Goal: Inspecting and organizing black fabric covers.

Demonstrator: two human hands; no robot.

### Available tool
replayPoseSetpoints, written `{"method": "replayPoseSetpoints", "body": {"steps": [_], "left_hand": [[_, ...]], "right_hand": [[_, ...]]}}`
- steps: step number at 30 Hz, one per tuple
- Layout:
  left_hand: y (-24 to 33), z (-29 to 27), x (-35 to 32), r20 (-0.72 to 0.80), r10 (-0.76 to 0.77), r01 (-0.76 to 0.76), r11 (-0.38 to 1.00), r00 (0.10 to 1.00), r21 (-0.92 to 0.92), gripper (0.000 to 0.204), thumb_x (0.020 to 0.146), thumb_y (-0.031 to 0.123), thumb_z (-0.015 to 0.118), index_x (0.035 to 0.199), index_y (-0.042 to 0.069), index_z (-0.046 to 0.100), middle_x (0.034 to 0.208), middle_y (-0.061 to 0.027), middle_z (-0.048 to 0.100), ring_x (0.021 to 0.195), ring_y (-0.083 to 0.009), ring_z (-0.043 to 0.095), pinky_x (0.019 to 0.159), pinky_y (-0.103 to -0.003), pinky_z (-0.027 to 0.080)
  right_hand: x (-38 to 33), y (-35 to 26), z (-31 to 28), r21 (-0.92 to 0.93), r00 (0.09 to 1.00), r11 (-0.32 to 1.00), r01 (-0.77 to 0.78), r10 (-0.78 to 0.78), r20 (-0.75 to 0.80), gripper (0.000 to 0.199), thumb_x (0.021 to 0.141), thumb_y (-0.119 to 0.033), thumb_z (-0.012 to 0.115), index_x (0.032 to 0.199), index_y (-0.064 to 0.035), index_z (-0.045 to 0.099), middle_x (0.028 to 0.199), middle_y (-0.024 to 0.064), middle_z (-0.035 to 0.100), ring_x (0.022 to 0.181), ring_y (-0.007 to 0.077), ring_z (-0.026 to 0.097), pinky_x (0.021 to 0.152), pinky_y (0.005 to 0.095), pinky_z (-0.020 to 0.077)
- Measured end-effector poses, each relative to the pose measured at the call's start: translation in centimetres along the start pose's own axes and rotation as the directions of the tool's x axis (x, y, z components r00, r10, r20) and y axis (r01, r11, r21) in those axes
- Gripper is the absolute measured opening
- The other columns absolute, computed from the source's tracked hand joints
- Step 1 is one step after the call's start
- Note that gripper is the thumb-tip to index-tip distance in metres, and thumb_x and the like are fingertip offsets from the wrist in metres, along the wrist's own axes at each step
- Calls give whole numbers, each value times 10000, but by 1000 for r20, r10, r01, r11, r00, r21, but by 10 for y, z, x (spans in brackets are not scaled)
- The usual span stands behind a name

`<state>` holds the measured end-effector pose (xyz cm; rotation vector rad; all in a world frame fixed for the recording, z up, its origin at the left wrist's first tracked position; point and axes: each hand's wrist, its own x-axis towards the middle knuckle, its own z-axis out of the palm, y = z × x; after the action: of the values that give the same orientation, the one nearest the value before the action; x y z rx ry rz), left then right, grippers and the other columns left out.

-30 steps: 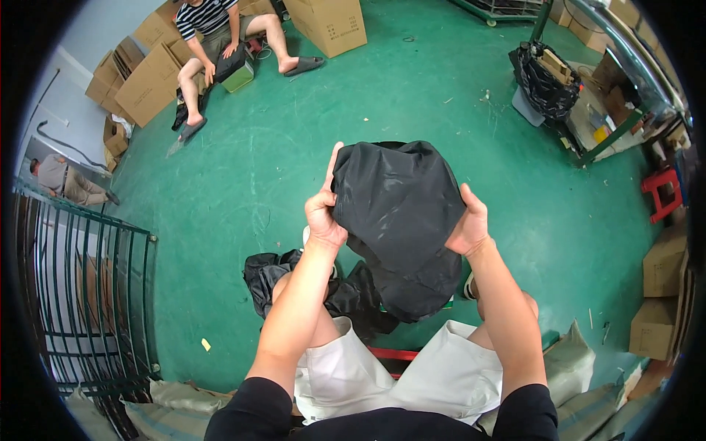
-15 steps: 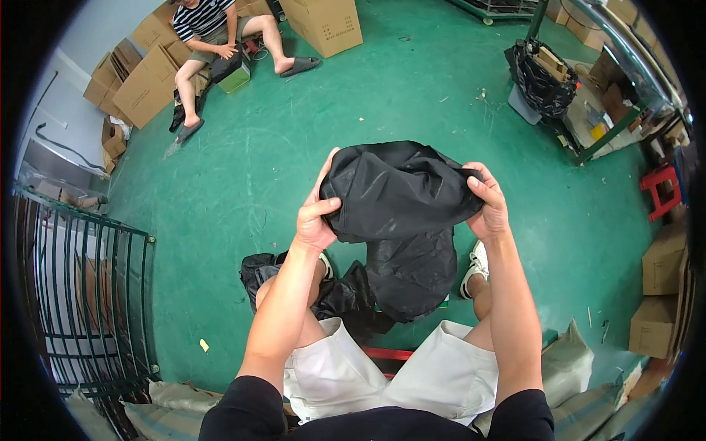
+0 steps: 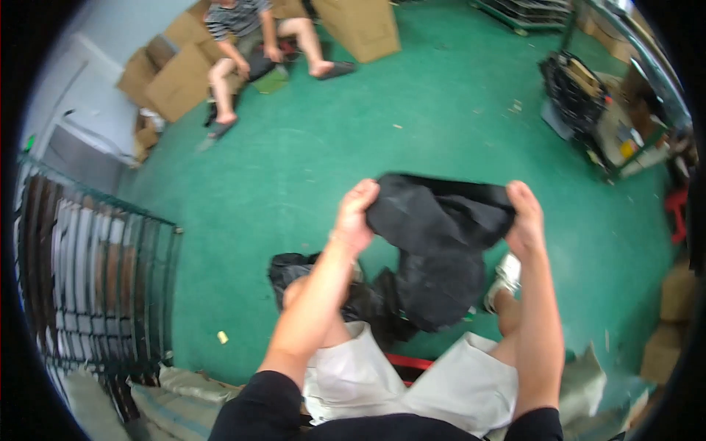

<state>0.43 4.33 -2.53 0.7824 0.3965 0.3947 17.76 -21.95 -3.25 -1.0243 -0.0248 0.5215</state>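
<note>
A piece of thin black fabric [image 3: 434, 220] is stretched between my two hands, above my knees. My left hand [image 3: 356, 213] grips its left end, fingers closed on the edge. At the opposite end my right hand [image 3: 525, 220] pinches the fabric in the same way. Its upper edge is pulled nearly straight, with a darker fold showing just below it; the lower part sags in creases. Directly beneath lies more black fabric [image 3: 441, 294] between my legs, resting on something mostly hidden. Crumpled black material [image 3: 290, 272] sits beside my left leg.
A seated person [image 3: 246, 37] handles a black item at the far left, among cardboard boxes [image 3: 176, 81]. A green metal rack [image 3: 110, 287] stands at left. At right are a black-lined bin [image 3: 573, 95] and stacked boxes [image 3: 665, 353]. Pale sacks [image 3: 184, 382] lie behind me.
Both hands have come down slightly toward me with the fabric. Its upper edge is now drawn straighter between them. The whole view has shifted, so the surroundings sit further right.
</note>
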Motion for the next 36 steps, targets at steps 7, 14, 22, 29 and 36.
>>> {"method": "replayPoseSetpoints", "body": {"steps": [7, 14, 22, 29, 36], "left_hand": [[-15, 4, -4, 214, -89, 113, 988, 973, -105, 186, 977, 232, 552, 998, 59, 617, 955, -33, 670, 882, -150, 642, 833, -308, 518], [-6, -2, -11, 374, -145, 224, 958, 916, -177, 332, 991, 250, 482, 1169, -11, 586, 1113, -130, 657, 1031, -246, 637, 946, -400, 500], [-14, -22, 2, 434, -126, 256, 933, 892, -255, 320, 1019, 264, 440, 1125, 0, 586, 1060, -127, 660, 967, -240, 648, 896, -391, 521], [-7, -15, -1, 358, -129, 202, 964, 925, -175, 295, 1022, 260, 448, 1078, 5, 585, 990, -103, 656, 893, -213, 643, 840, -363, 522], [-5, -14, 0, 552, -138, 274, 946, 822, -172, 285, 973, 233, 562, 1154, 14, 572, 1079, -93, 664, 979, -182, 647, 885, -325, 517]], "right_hand": [[-16, -18, -10, 299, 973, 950, -94, 24, 229, 238, 1012, -269, 520, 1121, -66, 579, 1097, 97, 668, 1010, 235, 644, 913, 393, 529], [-24, -24, -3, 232, 888, 946, -225, 102, 449, 204, 1025, -248, 478, 1010, -53, 538, 948, 93, 640, 918, 204, 641, 831, 363, 552], [-35, -30, 12, 83, 827, 922, -377, 295, 478, 208, 907, -200, 622, 955, -19, 531, 923, 85, 643, 778, 169, 625, 681, 289, 514], [-16, -9, -10, -409, 809, 887, -215, 397, 434, 211, 849, -116, 705, 990, 17, 621, 890, 61, 698, 754, 136, 640, 733, 281, 511], [-26, -17, 5, 278, 821, 925, -257, 57, 569, 162, 912, -124, 620, 987, 6, 558, 1008, 106, 660, 894, 175, 652, 855, 335, 546]]}}
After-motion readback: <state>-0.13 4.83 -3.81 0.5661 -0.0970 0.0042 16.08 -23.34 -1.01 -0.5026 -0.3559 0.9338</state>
